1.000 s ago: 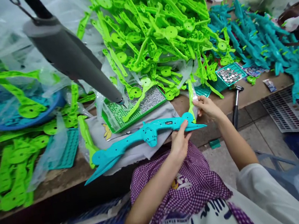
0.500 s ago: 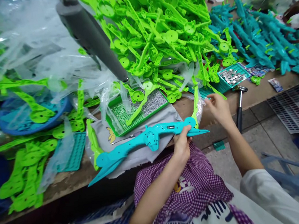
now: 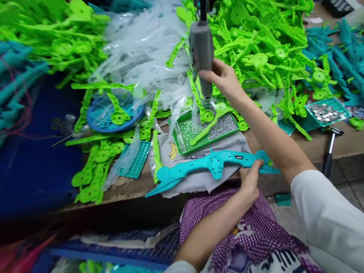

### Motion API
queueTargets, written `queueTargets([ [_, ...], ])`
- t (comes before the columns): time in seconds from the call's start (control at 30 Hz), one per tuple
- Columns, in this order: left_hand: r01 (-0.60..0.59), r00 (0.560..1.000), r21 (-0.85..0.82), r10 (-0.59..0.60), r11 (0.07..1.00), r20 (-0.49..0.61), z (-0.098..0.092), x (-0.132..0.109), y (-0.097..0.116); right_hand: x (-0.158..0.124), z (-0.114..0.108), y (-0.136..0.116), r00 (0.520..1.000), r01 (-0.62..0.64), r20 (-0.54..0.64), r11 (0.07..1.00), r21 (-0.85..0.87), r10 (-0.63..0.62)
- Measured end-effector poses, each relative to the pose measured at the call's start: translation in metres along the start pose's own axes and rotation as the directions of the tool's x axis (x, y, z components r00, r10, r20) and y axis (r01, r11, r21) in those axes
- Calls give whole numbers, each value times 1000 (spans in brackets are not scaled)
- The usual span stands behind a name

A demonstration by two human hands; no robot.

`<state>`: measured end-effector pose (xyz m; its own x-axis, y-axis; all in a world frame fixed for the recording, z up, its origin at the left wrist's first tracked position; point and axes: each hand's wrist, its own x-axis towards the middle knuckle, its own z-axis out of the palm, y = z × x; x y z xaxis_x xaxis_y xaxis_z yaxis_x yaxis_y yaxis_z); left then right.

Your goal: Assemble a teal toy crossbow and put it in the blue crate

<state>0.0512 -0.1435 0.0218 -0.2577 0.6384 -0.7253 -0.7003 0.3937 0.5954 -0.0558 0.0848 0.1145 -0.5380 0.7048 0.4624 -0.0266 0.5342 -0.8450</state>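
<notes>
My left hand (image 3: 251, 180) is closed on the right end of a long turquoise plastic toy bow (image 3: 189, 169), with a moulded head-shaped middle and a small dark slot. The bow lies across a grey cloth (image 3: 208, 185) at the table's front edge. My right hand (image 3: 226, 81) is raised, its fingers wrapped around the lower body of a grey electric screwdriver (image 3: 202, 50) that hangs tip down. Below that tip stands a green tray (image 3: 183, 147) of small silver screws, with lime-green arms lying across it.
Lime-green plastic parts (image 3: 258, 56) are heaped at the back. Clear plastic bags (image 3: 147, 47) lie left of them. A blue basin (image 3: 96, 125) stands left. On the right are a teal tray (image 3: 347, 114) of silver discs, a hammer (image 3: 329, 149) and turquoise pieces (image 3: 359, 66).
My right hand has moved from the table's right side up to the hanging screwdriver and taken hold of it. The screwdriver now hangs more upright. My left hand still holds the bow.
</notes>
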Motion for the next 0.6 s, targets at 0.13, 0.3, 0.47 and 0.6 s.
queueTargets([
  [0.13,33,998,-43,-31,999,47,-2,-4,4,-19,19,-13,999,-22,-31,1000,-16,22],
  [0.3,39,997,-128,-31,991,65,-1,-5,2,-47,52,-25,978,-182,-85,977,114,193],
  [0.47,37,996,-185,-21,982,89,-1,-5,-3,-70,65,-28,954,-268,-76,940,212,289],
  [0.6,39,993,-201,-15,979,117,0,-5,-3,-77,67,-23,954,-269,-67,934,234,292],
])
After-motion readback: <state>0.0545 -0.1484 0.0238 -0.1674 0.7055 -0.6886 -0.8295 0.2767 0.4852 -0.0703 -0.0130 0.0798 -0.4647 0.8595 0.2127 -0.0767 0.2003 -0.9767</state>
